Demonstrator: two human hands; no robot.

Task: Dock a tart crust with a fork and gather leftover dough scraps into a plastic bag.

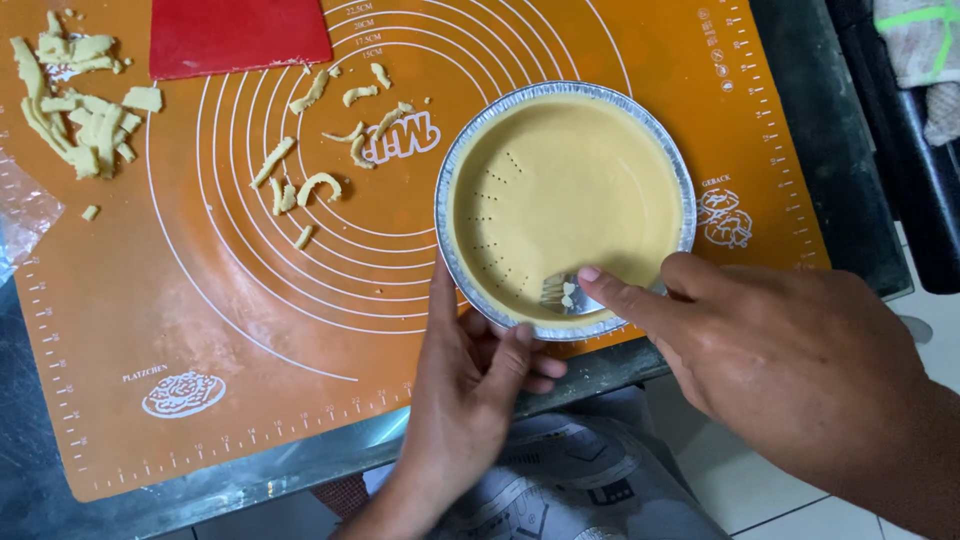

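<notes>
A round foil pie tin [462, 146] lined with pale yellow dough [580, 185] sits on an orange baking mat [250, 330]. Rows of small prick holes mark the dough's left side. My left hand [470, 385] grips the tin's near rim from below, thumb up along the edge. My right hand [790, 355] holds a metal fork [563, 293] with its tines pressed into the dough near the front rim, bits of dough stuck on them.
Dough trimmings [80, 110] are piled at the mat's far left, with loose strips [300, 180] on the printed circles. A red scraper [235, 35] lies at the top. Clear plastic [20, 215] sits at the left edge. The dark table edge [600, 370] runs below the tin.
</notes>
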